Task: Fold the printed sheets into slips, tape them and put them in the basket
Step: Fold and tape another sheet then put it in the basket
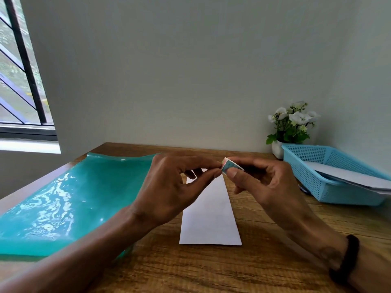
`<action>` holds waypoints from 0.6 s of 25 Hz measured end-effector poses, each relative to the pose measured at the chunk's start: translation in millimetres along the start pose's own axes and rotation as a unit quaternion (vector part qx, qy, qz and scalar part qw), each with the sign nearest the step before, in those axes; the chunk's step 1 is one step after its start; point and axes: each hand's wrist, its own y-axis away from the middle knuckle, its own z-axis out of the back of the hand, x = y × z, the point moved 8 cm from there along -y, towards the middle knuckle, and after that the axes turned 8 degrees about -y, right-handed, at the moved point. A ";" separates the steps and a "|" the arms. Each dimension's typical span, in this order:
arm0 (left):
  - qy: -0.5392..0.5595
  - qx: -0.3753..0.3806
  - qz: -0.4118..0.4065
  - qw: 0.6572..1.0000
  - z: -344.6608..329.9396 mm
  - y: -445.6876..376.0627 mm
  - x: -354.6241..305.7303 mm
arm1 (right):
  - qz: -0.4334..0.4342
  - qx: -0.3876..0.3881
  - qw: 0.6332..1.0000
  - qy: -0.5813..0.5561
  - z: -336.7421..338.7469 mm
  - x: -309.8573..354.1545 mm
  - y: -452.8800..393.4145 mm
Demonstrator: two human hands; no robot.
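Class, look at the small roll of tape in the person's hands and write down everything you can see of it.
The tape roll is a small ring with a printed pattern in blue-green and pink; the print is too small to make out. It is held above the wooden table, over the far end of the folded white slip, not touching either. The right hand grips it between thumb and fingers, while the left hand pinches at its left edge, apparently at the tape's loose end. Its far side is hidden by fingers.
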 end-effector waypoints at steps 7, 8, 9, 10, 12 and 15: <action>-0.092 -0.014 -0.085 0.992 3.8 5.3 -11.5 | 0.003 0.003 1.000 0.021 -2.9 1.8 1.8; -0.114 -0.016 -0.095 0.989 3.9 5.8 -13.2 | 0.004 0.003 1.000 0.027 -3.1 1.7 1.7; -0.135 -0.021 -0.104 0.985 3.7 6.5 -15.2 | 0.005 0.004 0.999 0.037 -3.2 1.3 1.8; -0.155 -0.025 -0.113 0.981 3.5 7.2 -17.3 | 0.006 0.006 0.999 0.046 -3.3 0.7 2.0; -0.194 -0.028 -0.126 0.972 1.8 8.3 -21.5 | 0.002 0.007 0.999 0.053 -3.2 -1.3 2.5; -0.223 -0.023 -0.135 0.965 -0.3 8.6 -24.6 | 0.003 0.012 0.999 0.052 -4.9 -1.0 3.2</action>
